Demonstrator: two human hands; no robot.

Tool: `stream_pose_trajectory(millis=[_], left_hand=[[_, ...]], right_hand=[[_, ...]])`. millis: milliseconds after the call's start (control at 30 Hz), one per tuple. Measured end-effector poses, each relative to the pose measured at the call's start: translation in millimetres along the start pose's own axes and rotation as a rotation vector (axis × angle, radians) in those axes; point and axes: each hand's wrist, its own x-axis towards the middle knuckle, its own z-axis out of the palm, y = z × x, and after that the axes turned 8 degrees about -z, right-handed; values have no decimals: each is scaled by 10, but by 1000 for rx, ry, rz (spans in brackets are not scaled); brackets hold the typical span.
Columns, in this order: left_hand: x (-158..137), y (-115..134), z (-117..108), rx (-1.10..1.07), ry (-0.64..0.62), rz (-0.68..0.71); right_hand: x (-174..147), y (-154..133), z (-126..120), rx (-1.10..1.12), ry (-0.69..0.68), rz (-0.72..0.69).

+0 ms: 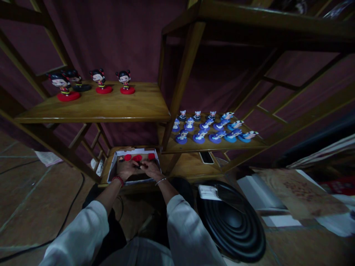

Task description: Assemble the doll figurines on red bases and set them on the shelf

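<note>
My left hand [127, 170], with a red bead bracelet [118, 180], reaches into a shallow white-rimmed box [111, 170] on the lowest shelf. Close beside it, my right hand [151, 170] wears a thin bracelet [160, 181]. The fingers of both hands are closed around a small dark piece [138, 166], mostly covered and too small to identify. Just beyond the fingers lie red discs, one in the middle [137, 158], one at the left [127, 157] and one at the right [151, 156]. A small dark-haired figure [121, 159] lies in the box's left corner.
Above left, a wooden shelf [100, 108] bears several black-haired figurines [126, 82] on round bases. The right shelf [194, 148] carries rows of purple and blue figurines [199, 136]. Below it lies a phone [206, 157]. A black ribbed round object [235, 225] stands near my right knee.
</note>
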Motion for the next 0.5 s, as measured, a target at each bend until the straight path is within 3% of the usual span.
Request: stream_pose_trajectory(millis=[200, 367, 500], left_hand=[[-84, 99, 1, -262, -90, 11], [-113, 100, -33, -504, -115, -186], [-81, 52, -56, -544, -61, -304]], right_hand=[[-25, -34, -40, -34, -13, -35], [-66, -95, -59, -78, -4, -91], [-131, -153, -52, -135, -20, -156]])
